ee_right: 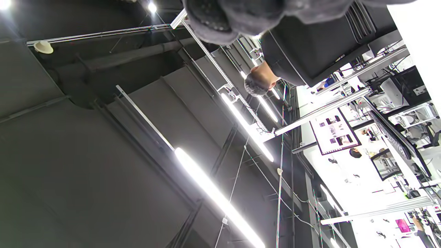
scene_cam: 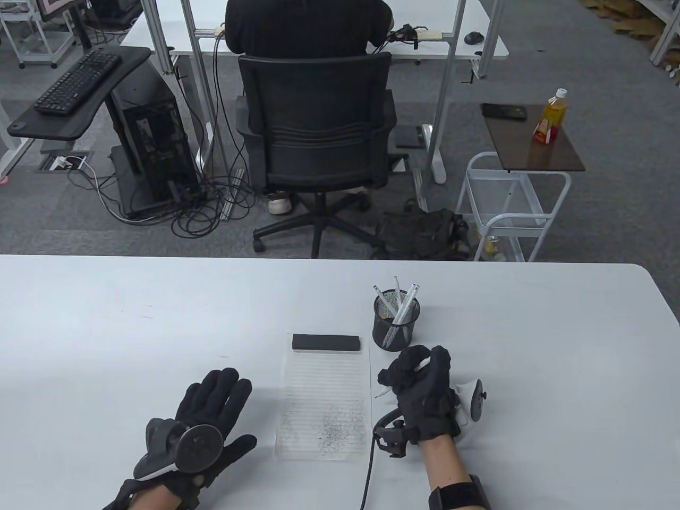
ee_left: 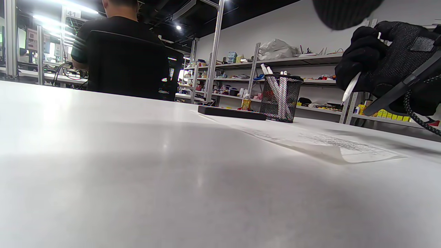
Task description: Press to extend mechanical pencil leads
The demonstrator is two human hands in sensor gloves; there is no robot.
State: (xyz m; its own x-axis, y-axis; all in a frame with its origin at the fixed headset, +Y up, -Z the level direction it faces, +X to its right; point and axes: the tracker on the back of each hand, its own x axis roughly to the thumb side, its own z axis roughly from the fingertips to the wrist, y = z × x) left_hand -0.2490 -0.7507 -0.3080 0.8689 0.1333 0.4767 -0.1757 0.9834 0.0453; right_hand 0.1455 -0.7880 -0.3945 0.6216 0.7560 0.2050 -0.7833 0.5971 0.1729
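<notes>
Right hand (scene_cam: 422, 396): I see it clenched round a slim white mechanical pencil (scene_cam: 423, 364), held above the white surface (scene_cam: 106, 319), tip slanting down-left.
Left hand (scene_cam: 204, 419): released, fingers spread, palm down on the surface.
Black mesh cup (scene_cam: 396, 321): holds more white pencils, just beyond my right hand.
Lined paper sheet (scene_cam: 324, 398): between my hands, a black rectangular block (scene_cam: 326, 343) on its far end.
</notes>
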